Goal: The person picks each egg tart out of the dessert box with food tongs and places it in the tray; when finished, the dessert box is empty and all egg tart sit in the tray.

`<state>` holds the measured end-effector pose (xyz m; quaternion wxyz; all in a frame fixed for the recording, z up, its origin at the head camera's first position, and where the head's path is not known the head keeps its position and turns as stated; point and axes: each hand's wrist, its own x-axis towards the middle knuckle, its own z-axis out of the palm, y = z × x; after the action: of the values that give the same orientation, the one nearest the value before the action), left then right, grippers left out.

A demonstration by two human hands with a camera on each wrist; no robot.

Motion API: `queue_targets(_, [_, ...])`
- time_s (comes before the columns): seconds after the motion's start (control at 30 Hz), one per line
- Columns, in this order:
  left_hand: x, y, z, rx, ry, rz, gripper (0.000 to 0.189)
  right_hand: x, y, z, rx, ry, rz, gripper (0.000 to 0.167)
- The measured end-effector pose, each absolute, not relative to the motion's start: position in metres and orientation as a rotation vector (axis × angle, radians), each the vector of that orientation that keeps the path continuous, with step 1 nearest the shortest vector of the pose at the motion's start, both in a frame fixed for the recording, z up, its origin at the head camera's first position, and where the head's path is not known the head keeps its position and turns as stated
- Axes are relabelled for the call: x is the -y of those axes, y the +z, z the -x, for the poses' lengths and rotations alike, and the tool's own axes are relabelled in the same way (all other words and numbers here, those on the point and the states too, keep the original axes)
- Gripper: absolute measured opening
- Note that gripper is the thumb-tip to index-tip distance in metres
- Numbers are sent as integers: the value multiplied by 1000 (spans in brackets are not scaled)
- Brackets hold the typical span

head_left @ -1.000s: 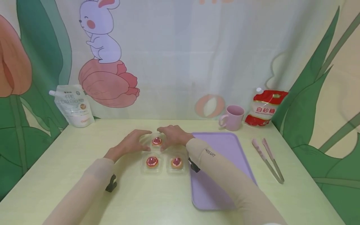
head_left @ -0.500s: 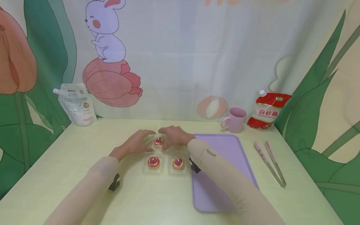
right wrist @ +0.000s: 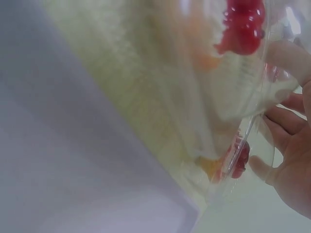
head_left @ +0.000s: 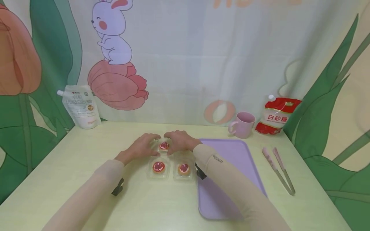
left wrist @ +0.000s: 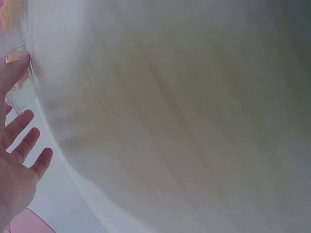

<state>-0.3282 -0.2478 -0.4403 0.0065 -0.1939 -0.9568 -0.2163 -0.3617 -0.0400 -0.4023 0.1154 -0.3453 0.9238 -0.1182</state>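
Note:
Three clear plastic boxes, each with a small red-topped tart, stand close together on the table. The far box [head_left: 160, 141], with its tart [head_left: 164, 145], lies between both hands. My left hand [head_left: 140, 147] grips its left side, thumb at the near corner and index finger at the far one. From the right side my right hand [head_left: 180, 141] grips the same box in the same way. In the left wrist view the thumb [left wrist: 17, 68] meets the box's edge and the other fingers are spread. The near left box [head_left: 150, 176] and near right box [head_left: 176, 176] are untouched.
A lilac tray [head_left: 214, 202] lies right of the boxes, under the right forearm. Further right are tongs [head_left: 279, 171]. A pink mug [head_left: 244, 125] and a red-and-white sugar bag [head_left: 276, 118] stand at the back right, a white pouch [head_left: 82, 109] at the back left.
The fingertips of both hands have drawn slightly closer together around the far box. The head view has shifted a little, so everything sits slightly further right.

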Motion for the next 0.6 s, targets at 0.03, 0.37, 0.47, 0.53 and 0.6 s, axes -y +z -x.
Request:
queue_targets(0.03, [247,-440,328,2995,-672,604,72,40,-403,362,-2709,-344,1011,80])
queue_targets(0.37, [246,-438,326,3000,-674,558,71,42,-402,360,-2694,-391,1003,78])
queue_targets(0.47, [246,-439,326,3001,-651,562,71,42,-401,359,-2683,-397,999,78])
queue_targets(0.53, [247,-440,327,3000,-633,565,71,42,-400,358,-2679,-402,997,78])
queue_targets(0.6, [247,-441,327,2997,-623,567,71,42,-401,358,-2677,-407,992,77])
